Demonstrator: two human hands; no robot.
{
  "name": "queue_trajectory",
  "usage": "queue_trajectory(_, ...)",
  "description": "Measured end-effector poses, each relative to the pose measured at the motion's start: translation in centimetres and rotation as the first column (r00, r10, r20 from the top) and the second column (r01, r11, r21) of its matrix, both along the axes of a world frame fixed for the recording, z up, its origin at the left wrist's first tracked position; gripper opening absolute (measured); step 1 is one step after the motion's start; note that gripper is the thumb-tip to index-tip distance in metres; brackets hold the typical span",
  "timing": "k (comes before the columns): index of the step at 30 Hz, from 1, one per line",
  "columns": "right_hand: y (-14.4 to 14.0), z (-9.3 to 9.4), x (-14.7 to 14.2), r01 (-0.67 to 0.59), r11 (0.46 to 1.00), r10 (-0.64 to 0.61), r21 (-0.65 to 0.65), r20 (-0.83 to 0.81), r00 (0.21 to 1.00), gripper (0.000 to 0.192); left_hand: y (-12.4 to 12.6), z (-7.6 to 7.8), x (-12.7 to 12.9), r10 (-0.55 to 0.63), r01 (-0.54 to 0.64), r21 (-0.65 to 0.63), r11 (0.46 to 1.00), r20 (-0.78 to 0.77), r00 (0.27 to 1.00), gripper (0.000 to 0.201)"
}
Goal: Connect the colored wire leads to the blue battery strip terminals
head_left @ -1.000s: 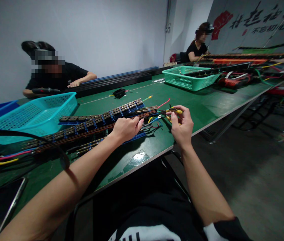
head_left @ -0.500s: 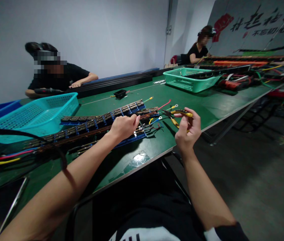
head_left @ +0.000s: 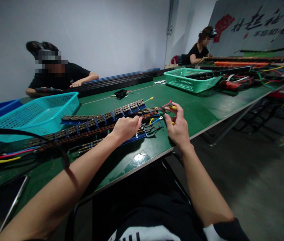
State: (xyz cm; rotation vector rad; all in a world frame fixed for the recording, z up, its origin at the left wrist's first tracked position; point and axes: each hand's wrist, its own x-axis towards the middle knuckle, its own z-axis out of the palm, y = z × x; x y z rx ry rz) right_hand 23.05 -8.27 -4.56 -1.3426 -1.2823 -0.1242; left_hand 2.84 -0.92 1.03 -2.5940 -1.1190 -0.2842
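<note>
My left hand (head_left: 126,129) is closed over the near part of a bundle of long slotted rails (head_left: 99,121) with blue clips and copper-coloured strips. Its fingertips are hidden underneath. Short coloured wires stick out at the bundle's right end, among them a red wire (head_left: 167,103) and one with a ring terminal (head_left: 160,117). In my right hand (head_left: 178,126) is a pair of cutting pliers (head_left: 173,107) with yellow-and-black handles, squeezed nearly together. Their jaws point left, at the wire ends; whether they grip a wire I cannot tell.
A turquoise basket (head_left: 64,103) stands to the left, a green basket (head_left: 194,82) at the back right. A small black part (head_left: 121,93) lies behind the rails. A phone (head_left: 3,204) rests at the near left. Two people sit across the green table (head_left: 142,160).
My right hand has moved left with the pliers, bringing their jaws to the wire ends. The handles, spread before, are now closer together. My left hand has barely shifted.
</note>
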Motion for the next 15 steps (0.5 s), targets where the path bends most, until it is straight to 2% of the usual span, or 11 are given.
queue_trajectory(15,-0.03,-0.34,0.04,-0.002,1.000,0.002,-0.029,0.018,1.000,0.059,-0.16,-0.44,0.21,-0.046,0.046,0.051,0.998,0.002,0.999,0.049)
